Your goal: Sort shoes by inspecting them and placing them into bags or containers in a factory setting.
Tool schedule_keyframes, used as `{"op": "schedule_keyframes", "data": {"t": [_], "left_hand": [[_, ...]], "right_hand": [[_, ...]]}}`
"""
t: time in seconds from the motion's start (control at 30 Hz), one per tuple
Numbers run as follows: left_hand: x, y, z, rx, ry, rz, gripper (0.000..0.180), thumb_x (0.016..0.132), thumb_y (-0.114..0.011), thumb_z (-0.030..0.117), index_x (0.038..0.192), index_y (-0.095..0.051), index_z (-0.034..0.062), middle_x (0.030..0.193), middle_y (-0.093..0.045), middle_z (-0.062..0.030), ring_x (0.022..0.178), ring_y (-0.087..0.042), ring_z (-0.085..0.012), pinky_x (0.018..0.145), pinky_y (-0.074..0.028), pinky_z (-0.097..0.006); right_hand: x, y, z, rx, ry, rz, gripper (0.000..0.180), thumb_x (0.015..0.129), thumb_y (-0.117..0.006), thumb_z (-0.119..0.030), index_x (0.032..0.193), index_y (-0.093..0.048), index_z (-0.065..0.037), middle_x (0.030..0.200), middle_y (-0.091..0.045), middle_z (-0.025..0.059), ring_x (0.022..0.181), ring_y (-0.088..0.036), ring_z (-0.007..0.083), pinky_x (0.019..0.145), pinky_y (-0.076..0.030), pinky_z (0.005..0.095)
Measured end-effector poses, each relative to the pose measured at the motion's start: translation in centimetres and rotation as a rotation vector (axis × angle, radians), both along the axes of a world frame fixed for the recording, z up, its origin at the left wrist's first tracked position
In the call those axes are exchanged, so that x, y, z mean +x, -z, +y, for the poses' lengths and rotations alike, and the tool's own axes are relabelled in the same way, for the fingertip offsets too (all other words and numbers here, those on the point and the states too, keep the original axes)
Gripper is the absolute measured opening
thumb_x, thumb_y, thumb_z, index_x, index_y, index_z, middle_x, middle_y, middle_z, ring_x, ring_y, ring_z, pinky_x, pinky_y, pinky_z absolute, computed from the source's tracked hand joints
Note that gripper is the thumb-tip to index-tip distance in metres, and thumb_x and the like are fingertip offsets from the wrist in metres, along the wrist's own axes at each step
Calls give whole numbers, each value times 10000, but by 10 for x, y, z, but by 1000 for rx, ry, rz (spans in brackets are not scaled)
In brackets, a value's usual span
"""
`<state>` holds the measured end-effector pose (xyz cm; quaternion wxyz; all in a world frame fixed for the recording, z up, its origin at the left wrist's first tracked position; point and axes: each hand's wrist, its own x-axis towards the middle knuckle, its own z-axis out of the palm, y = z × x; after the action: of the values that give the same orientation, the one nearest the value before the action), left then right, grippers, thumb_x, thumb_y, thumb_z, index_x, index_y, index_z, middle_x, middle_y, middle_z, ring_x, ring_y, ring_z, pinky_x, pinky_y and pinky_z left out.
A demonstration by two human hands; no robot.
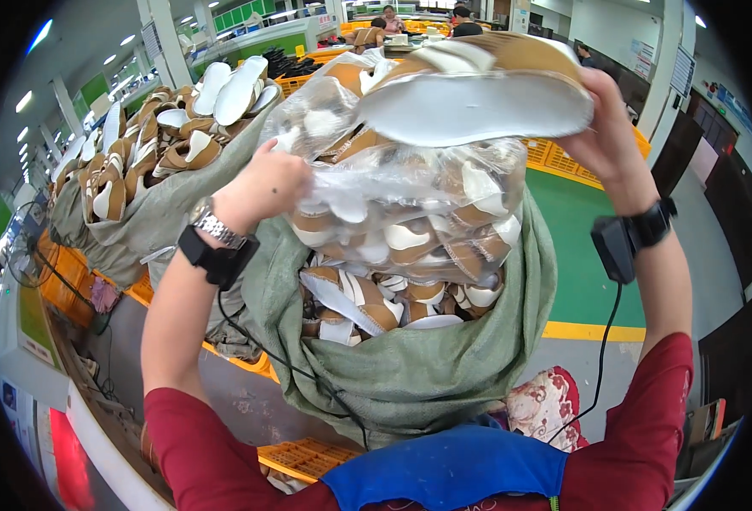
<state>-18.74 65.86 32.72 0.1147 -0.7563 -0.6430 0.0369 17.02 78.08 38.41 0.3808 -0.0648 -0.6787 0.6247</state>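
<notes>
One shoe upper (pixel 478 109) out, bulk packed

Your right hand (pixel 607 128) grips the tan-and-white upper by its right end, above the clear plastic bag (pixel 384 189). Your left hand (pixel 265 187) appears closed on the bag's left side. Finding: judged early stage; one piece is out, while many lie visible inside the bag and in the green sack (pixel 427 366) below it. No finished count can be established.

Right before me, an open green woven sack (pixel 410 375) bears loose tan-and-white shoe uppers (pixel 365 300) beneath a bulging clear plastic bag (pixel 384 186)!
</notes>
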Motion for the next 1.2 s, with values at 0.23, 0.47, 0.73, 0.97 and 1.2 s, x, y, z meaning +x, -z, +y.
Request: {"op": "schedule_keyframes", "data": {"t": [0.23, 0.47, 0.73, 0.97, 1.2], "left_hand": [[-7, -18, -43, 370, 307, 146, 161, 674, -582, 45, 820, -639, 81, 714, -588, -48, 794, -565, -214, 947, -383, -375], [-4, -4, -54, 531, 409, 228, 184, 633, -578, 55, 806, -618, 106, 689, -537, 1, 812, -545, -176, 966, -376, -385], [-15, 3, -69, 624, 383, -2, 199, 654, -584, 34, 840, -611, 99, 696, -542, -21, 782, -557, -206, 962, -381, -402], [-21, 25, -60, 722, 384, -111, 188, 656, -559, 17, 833, -608, 55, 742, -588, -64, 748, -569, -260, 863, -425, -383], [37, 88, -93, 754, 228, -292, 632, 647, -675, 22, 1244, -480, 88, 1297, -416, -156, 1205, -389, -356, 987, -349, -436]], "right_hand": [[-151, 7, 32, 243, -253, -317, 214, 776, -600, -187, 947, -528, -81, 774, -489, -32, 582, -402, 19, 539, -390, 200], [-262, 44, 13, 1101, -318, -795, 456, 715, -652, -178, 1117, -491, -33, 998, -595, 85, 873, -568, 171, 740, -442, 285], [-250, 66, 9, 1306, -614, -766, 499, 725, -671, -273, 1135, -517, -33, 1094, -575, 163, 1028, -532, 262, 892, -398, 362], [-216, 47, -25, 1281, -328, -910, 513, 722, -640, -184, 1206, -522, -62, 1138, -574, 138, 1014, -526, 200, 891, -412, 324], [-84, 68, -68, 752, 158, -339, 151, 848, -507, -79, 919, -632, -34, 801, -630, 18, 736, -583, 80, 661, -473, 235]]}}
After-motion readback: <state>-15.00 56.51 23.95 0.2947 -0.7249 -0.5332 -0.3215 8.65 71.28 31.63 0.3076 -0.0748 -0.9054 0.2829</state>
